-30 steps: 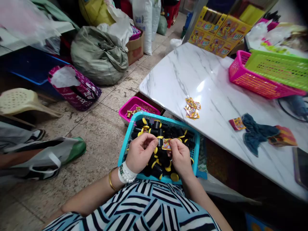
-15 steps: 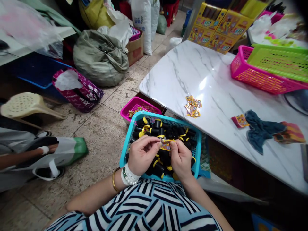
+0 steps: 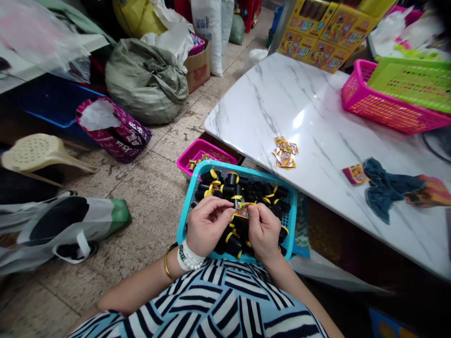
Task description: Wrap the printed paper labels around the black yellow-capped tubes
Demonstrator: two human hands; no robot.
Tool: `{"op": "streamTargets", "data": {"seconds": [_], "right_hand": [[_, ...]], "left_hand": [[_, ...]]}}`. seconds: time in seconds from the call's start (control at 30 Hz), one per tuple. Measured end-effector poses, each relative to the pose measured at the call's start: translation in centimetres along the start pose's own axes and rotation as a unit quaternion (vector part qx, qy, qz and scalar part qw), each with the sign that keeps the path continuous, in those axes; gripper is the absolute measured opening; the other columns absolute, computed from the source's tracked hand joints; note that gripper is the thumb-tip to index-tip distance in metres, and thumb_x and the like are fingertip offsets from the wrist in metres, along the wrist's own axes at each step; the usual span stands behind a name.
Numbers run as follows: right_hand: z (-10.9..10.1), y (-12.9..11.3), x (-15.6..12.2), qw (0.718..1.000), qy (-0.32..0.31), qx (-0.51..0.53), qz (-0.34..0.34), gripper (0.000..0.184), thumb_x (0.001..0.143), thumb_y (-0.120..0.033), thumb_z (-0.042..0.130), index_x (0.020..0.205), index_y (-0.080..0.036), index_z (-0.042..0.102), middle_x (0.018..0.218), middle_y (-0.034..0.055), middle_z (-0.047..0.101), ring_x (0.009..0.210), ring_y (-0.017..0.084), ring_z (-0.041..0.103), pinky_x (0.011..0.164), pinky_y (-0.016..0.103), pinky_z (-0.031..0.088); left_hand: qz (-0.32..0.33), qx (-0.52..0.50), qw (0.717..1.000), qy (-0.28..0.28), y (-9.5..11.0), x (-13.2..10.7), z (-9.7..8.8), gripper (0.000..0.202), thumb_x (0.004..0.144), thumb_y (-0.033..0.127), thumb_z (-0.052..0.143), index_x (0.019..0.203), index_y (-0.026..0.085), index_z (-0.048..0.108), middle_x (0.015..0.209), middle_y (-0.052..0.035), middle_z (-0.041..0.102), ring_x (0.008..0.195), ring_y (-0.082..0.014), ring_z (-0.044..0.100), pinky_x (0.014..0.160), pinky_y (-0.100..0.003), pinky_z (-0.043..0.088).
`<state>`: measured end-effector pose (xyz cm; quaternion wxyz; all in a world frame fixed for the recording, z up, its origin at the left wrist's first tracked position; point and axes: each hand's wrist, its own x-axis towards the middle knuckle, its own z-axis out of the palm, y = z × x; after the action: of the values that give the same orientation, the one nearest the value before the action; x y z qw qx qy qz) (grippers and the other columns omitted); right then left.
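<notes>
Over a turquoise basket (image 3: 183,206), my left hand (image 3: 207,224) pinches the left end of a small yellow printed label (image 3: 241,211). Its other end is between the thumb and fingers of my right hand (image 3: 265,230). The label looks bent along its top edge. Whether it touches a container beneath is hard to tell. Filling the basket are many small black containers with yellow rims or caps (image 3: 233,245). A loose pile of similar printed labels (image 3: 285,152) lies on the marble-patterned table (image 3: 246,108).
A pink basket (image 3: 183,162) with small gold pieces sits behind the turquoise one. On the table are a dark blue cloth (image 3: 382,185), a small stack of labels (image 3: 355,174), yellow printed boxes (image 3: 317,35) and a pink basket (image 3: 387,112). Bags and a stool (image 3: 35,150) stand leftward.
The label's upper edge now looks more folded between my fingers, and both hands keep their pinch. The view has shifted slightly. At left, another person's forearm has moved out of sight.
</notes>
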<state>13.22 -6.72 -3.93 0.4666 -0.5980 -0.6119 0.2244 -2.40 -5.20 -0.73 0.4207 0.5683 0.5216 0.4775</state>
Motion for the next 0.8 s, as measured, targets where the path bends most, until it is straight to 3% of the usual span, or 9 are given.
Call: {"op": "streamTargets", "data": {"seconds": [0.13, 0.3, 0.47, 0.6, 0.7, 0.8], "right_hand": [[0.2, -0.3, 0.1, 0.999, -0.009, -0.009, -0.047, 0.027, 0.098, -0.020, 0.051, 0.071, -0.020, 0.053, 0.065, -0.0025, 0.052, 0.059, 0.011, 0.048, 0.057, 0.025, 0.036], [0.3, -0.1, 0.2, 0.997, 0.023, -0.057, -0.037, 0.031, 0.098, -0.022, 0.051, 0.067, -0.020, 0.049, 0.062, -0.0029, 0.049, 0.057, 0.011, 0.046, 0.056, 0.025, 0.035], [0.5, -0.1, 0.1, 0.998, 0.002, -0.033, -0.049, 0.028, 0.098, -0.021, 0.050, 0.069, -0.020, 0.052, 0.064, -0.0019, 0.052, 0.058, 0.012, 0.047, 0.057, 0.025, 0.036], [0.8, -0.6, 0.4, 0.997, -0.033, -0.026, -0.058, 0.031, 0.098, -0.022, 0.048, 0.067, -0.021, 0.047, 0.064, -0.0019, 0.049, 0.059, 0.012, 0.047, 0.057, 0.026, 0.037], [0.5, -0.9, 1.2, 0.996, -0.062, -0.021, -0.054, 0.031, 0.097, -0.025, 0.050, 0.067, -0.022, 0.047, 0.064, -0.0016, 0.049, 0.060, 0.013, 0.048, 0.057, 0.026, 0.038], [-0.5, -0.7, 2.3, 0.995, -0.081, -0.006, -0.052, 0.023, 0.096, -0.027, 0.053, 0.075, -0.021, 0.057, 0.069, 0.0001, 0.058, 0.063, 0.013, 0.054, 0.060, 0.027, 0.042]], "left_hand": [[0.034, 0.008, 0.999, -0.010, 0.2, 0.1, 0.2, 0.007, 0.085, 0.020, 0.068, 0.087, 0.018, 0.075, 0.082, -0.0050, 0.066, 0.074, -0.0133, 0.062, 0.063, -0.023, 0.050], [0.020, -0.009, 0.999, 0.041, 0.1, 0.1, 0.3, 0.012, 0.083, 0.020, 0.070, 0.095, 0.017, 0.070, 0.085, -0.0036, 0.064, 0.066, -0.0107, 0.060, 0.056, -0.021, 0.049], [0.051, 0.018, 0.999, -0.002, 0.0, 0.3, 0.5, 0.005, 0.082, 0.018, 0.071, 0.085, 0.016, 0.073, 0.081, -0.0042, 0.065, 0.064, -0.0105, 0.058, 0.054, -0.020, 0.047], [0.054, 0.017, 0.998, -0.003, 0.0, 0.4, 0.7, 0.005, 0.079, 0.019, 0.074, 0.083, 0.017, 0.075, 0.082, -0.0054, 0.068, 0.067, -0.0116, 0.060, 0.055, -0.021, 0.048], [-0.006, -0.012, 1.000, 0.004, 0.0, 0.9, 0.5, 0.005, 0.078, 0.022, 0.074, 0.079, 0.017, 0.075, 0.082, -0.0060, 0.070, 0.070, -0.0132, 0.063, 0.059, -0.022, 0.050], [-0.152, -0.117, 0.980, -0.056, -0.1, 1.7, -0.2, 0.015, 0.079, 0.031, 0.074, 0.078, 0.016, 0.071, 0.057, 0.0015, 0.061, 0.043, -0.0073, 0.050, 0.041, -0.019, 0.037]]}}
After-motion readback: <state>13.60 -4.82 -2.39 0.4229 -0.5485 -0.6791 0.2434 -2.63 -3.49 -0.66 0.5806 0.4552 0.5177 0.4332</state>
